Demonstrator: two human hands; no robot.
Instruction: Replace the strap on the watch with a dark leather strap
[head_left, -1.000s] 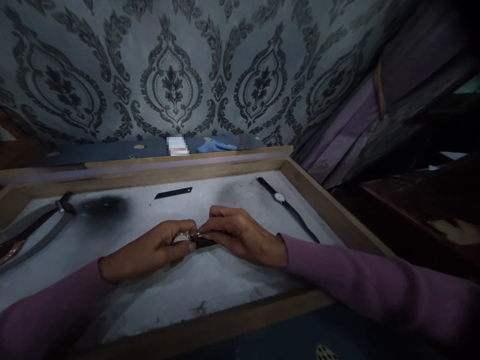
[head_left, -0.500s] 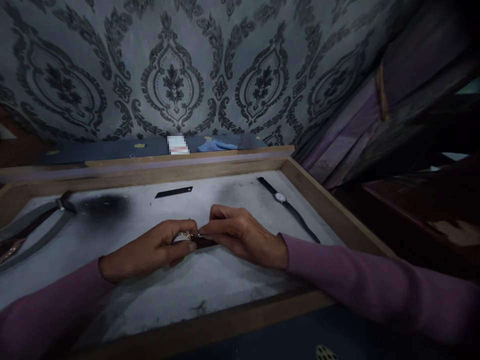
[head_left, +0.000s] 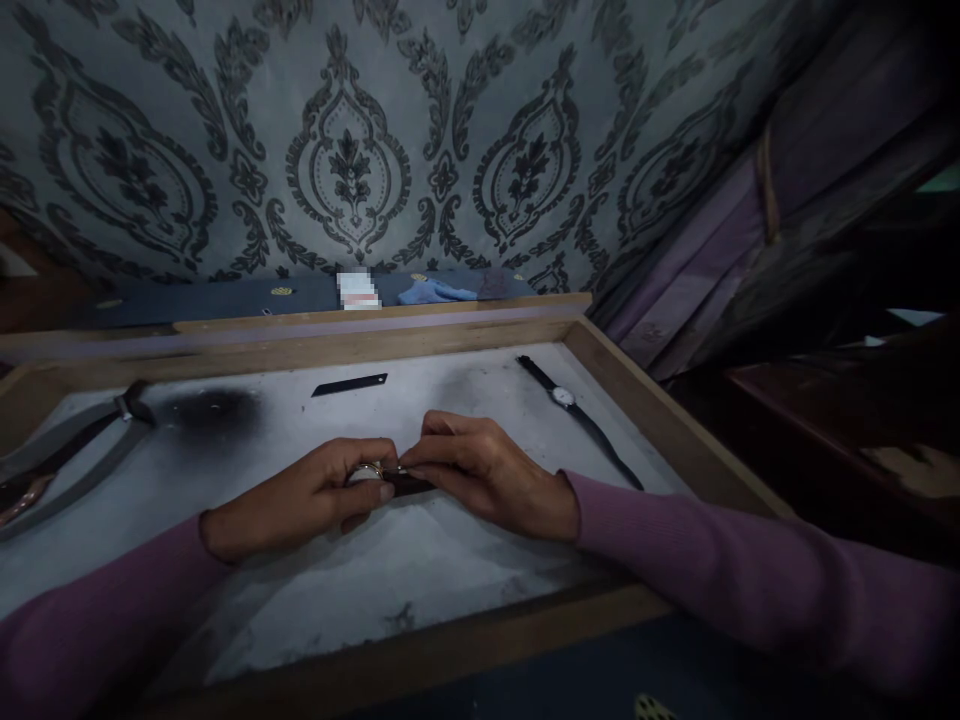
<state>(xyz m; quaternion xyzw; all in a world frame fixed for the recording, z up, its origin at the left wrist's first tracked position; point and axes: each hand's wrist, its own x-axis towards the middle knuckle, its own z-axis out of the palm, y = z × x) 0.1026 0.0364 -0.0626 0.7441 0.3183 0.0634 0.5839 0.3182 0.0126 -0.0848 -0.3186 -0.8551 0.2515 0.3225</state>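
Note:
Near the middle of a wooden-framed tray point(head_left: 480, 335), my left hand point(head_left: 315, 492) is closed round a small watch point(head_left: 365, 474) with a round case and a dark strap. My right hand point(head_left: 487, 475) is pinched beside the case, at the strap's end; a thin, shiny piece shows at its fingertips, too small to name. The fingertips of both hands nearly meet. Beyond them a dark blade point(head_left: 349, 385) lies on the pale tray floor. A second watch point(head_left: 562, 397) with a black strap lies stretched out at the right.
Another strap-like item point(head_left: 127, 408) lies at the tray's left side. Behind the tray are a small white packet point(head_left: 358, 288) and a blue cloth point(head_left: 435, 291) on a dark blue surface. A patterned wall rises behind, with a purple curtain point(head_left: 697, 250) at the right.
The whole view has shifted very slightly. Both hands keep nearly the same place and hold at the watch.

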